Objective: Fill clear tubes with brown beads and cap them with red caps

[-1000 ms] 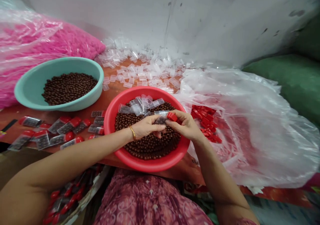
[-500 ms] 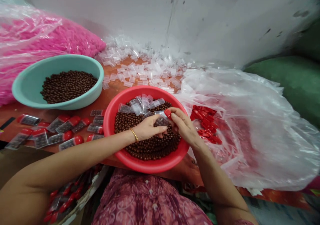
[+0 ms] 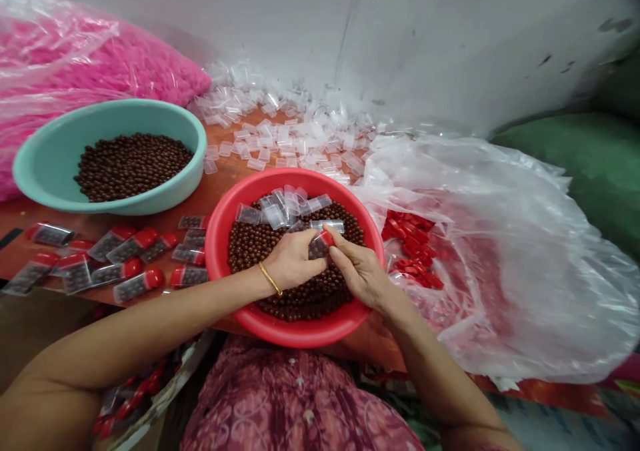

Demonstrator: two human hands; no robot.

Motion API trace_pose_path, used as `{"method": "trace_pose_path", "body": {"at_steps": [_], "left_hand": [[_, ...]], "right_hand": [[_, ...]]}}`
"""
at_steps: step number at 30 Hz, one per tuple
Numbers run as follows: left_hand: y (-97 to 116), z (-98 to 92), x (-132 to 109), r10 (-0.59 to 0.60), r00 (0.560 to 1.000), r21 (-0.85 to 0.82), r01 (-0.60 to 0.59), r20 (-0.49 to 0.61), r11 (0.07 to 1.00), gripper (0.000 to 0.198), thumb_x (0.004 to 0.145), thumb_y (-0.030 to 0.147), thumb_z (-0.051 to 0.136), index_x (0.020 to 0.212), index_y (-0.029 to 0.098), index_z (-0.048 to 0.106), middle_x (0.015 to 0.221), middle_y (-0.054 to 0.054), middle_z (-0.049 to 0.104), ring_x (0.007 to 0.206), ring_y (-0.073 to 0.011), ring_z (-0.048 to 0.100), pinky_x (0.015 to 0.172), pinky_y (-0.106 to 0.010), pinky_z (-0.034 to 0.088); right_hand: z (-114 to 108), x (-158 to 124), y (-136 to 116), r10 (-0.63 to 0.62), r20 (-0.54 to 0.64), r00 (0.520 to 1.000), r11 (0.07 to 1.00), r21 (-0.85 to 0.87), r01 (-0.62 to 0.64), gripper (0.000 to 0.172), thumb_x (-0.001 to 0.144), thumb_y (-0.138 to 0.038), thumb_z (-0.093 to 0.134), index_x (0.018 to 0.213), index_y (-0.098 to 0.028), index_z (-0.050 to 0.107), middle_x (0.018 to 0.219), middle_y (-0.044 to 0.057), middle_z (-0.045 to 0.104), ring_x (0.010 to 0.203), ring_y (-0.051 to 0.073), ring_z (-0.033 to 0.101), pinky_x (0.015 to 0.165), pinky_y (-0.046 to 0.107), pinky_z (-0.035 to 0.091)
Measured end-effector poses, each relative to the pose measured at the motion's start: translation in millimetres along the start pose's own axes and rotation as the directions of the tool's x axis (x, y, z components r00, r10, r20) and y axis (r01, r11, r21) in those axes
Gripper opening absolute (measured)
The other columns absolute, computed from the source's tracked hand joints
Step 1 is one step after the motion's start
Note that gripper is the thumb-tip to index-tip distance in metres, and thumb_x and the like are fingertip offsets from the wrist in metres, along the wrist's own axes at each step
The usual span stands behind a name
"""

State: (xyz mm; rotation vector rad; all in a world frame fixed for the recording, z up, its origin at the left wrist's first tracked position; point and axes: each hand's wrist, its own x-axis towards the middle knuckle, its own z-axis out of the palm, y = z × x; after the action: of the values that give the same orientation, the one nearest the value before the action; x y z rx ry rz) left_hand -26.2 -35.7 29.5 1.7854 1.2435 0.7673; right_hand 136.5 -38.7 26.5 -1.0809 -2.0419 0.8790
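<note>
Over a red basin (image 3: 219, 237) of shiny brown balls (image 3: 255, 245), my left hand (image 3: 293, 261) is closed round a small clear container (image 3: 319, 245) with dark balls inside. My right hand (image 3: 361, 271) pinches the red cap (image 3: 327, 237) at the container's upper right end. The cap sits on the container's mouth; whether it is fully seated I cannot tell. Several clear empty containers (image 3: 275, 215) lie on the balls behind my hands, and another clear container (image 3: 327, 225) lies just beyond my fingers.
A teal basin (image 3: 37, 177) with more brown balls stands at left. Filled red-capped containers (image 3: 133, 245) lie in front of it. Loose clear containers (image 3: 290, 137) are heaped along the wall. A plastic bag (image 3: 540, 271) with red caps (image 3: 410, 237) spreads right; a bag of pink pieces (image 3: 125, 61) sits back left.
The red cap and container have come down slightly and tilted, with my left fingers now wrapped closer around the container. My right hand has moved a little lower, still on the cap.
</note>
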Motion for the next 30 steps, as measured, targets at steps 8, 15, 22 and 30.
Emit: {"method": "trace_pose_path", "body": {"at_steps": [8,15,22,30], "left_hand": [[-1,-0.1,7,0.125,0.987,-0.13,-0.111,0.102,0.985,0.019,0.072,0.033,0.057,0.069,0.015,0.054,0.061,0.003,0.05,0.059,-0.0096,0.043,0.056,-0.02,0.034],[7,-0.9,6,0.063,0.935,0.122,-0.112,0.349,0.986,0.023,0.069,0.027,0.058,0.052,0.016,0.048,0.048,0.004,0.039,0.047,-0.0077,0.033,0.047,-0.021,0.025],[4,5.3,-5,-0.016,0.921,0.365,-0.138,0.39,0.921,0.018,0.067,0.026,0.055,0.074,0.013,0.064,0.066,-0.006,0.063,0.061,-0.0202,0.058,0.059,-0.028,0.044],[12,0.6,-1,0.017,0.931,0.492,-0.208,0.364,0.846,0.015,0.071,0.027,0.053,0.071,0.014,0.06,0.063,-0.005,0.063,0.058,-0.0181,0.058,0.057,-0.027,0.044]], "right_hand": [[-10,9,0,-0.046,-0.225,0.973,0.999,-0.017,0.043,0.036,0.089,-0.041,0.043,0.096,-0.021,0.071,0.071,0.004,0.067,0.067,0.018,0.064,0.064,0.031,0.051],[14,29,-4,0.247,-0.181,0.952,0.888,0.435,-0.147,0.065,0.088,-0.062,0.016,0.109,-0.021,0.063,0.077,0.004,0.06,0.058,0.013,0.055,0.055,0.028,0.048],[20,24,-6,0.075,0.146,0.986,0.962,0.249,-0.11,0.069,0.089,-0.061,0.011,0.142,-0.022,0.029,0.143,0.007,0.038,0.135,0.018,0.031,0.111,0.044,0.02],[27,23,-16,0.064,-0.033,0.997,0.922,0.385,-0.046,0.074,0.087,-0.063,0.003,0.138,-0.022,0.038,0.138,0.006,0.046,0.128,0.021,0.041,0.105,0.04,0.033]]}}
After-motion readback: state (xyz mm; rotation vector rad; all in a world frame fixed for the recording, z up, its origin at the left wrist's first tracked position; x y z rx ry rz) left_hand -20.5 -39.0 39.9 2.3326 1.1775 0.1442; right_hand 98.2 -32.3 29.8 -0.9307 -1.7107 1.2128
